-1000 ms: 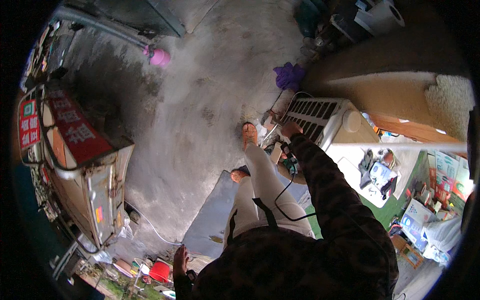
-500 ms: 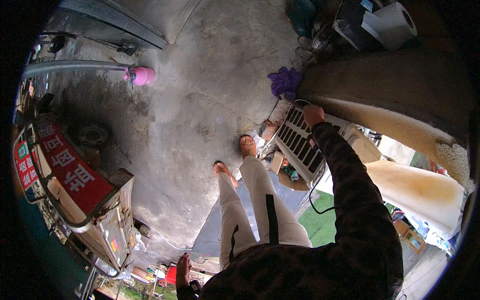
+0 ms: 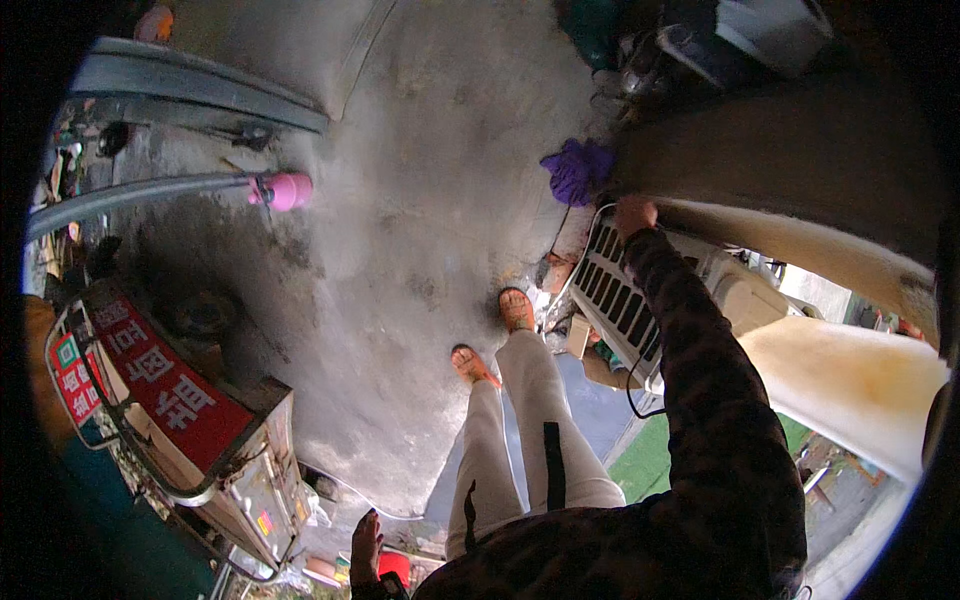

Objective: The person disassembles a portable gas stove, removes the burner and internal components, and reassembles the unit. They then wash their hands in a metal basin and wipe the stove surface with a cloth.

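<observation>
My right arm, in a dark patterned sleeve, reaches forward to a pale slotted casing (image 3: 615, 285) that looks like an outdoor air-conditioner unit. The fingers of my right hand (image 3: 636, 216) are closed at its far upper end; what is inside them is hidden. A thin white line curves beside that hand, and a purple bundle (image 3: 577, 172) lies just beyond it. Below my right forearm hangs a dark cable (image 3: 632, 395). At my left side hangs my left hand (image 3: 367, 548), fingers stretched out and holding nothing.
A cart with a red sign (image 3: 175, 385) stands to the left. Farther up, a pink spray bottle (image 3: 290, 190) sits by a grey curved bar (image 3: 140, 195). Reddish brick (image 3: 553, 272) and a cardboard box (image 3: 600, 368) lie by the casing. A brown ledge (image 3: 780, 180) runs along the right.
The whole view has shifted, with floor things lower and slightly right. My right hand stays closed at the casing's far end. My left hand still hangs at my side.
</observation>
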{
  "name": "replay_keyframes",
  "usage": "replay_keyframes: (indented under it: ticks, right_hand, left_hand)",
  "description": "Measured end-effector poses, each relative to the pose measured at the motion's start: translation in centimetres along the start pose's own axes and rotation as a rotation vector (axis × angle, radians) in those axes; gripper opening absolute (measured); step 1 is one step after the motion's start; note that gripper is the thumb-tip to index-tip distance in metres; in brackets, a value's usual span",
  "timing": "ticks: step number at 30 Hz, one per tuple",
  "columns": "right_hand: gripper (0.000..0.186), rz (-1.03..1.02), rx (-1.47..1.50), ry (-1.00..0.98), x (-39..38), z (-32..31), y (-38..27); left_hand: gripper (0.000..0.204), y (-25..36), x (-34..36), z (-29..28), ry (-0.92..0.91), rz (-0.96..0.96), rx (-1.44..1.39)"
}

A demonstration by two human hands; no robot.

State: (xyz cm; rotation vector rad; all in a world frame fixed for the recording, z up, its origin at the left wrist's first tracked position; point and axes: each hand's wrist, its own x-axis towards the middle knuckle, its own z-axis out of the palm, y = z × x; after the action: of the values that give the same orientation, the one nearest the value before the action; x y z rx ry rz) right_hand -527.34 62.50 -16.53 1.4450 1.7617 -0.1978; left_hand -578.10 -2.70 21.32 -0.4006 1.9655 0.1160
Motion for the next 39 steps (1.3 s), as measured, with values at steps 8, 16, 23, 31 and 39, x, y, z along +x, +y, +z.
replay_keyframes:
  ticks: [8, 16, 23, 31, 39]
  right_hand:
    - [0.066, -0.603, 1.499, -0.099, -17.0, -10.4, -3.7]
    - [0.093, -0.759, 2.699, -0.445, -51.5, -12.6, 3.8]
    - [0.095, -0.863, 2.984, 0.096, -72.5, -2.0, 4.4]
    - [0.082, 1.111, 2.932, 0.810, -88.2, 35.2, -1.7]
    - [0.063, 1.592, 1.786, -0.268, -108.9, 64.5, -37.4]
  left_hand:
    - [0.068, 11.3, -1.1, -0.7, -0.302, 0.521, -0.106]
    - [0.074, 21.1, -1.2, -0.2, -0.741, 0.706, 0.047]
    - [0.070, 26.3, -9.0, 8.0, -1.163, 0.612, 0.191]
    - [0.072, 20.3, -19.8, 26.3, -1.388, 0.483, 0.550]
    - [0.076, 4.5, -26.0, 43.9, -1.357, 0.406, 0.807]
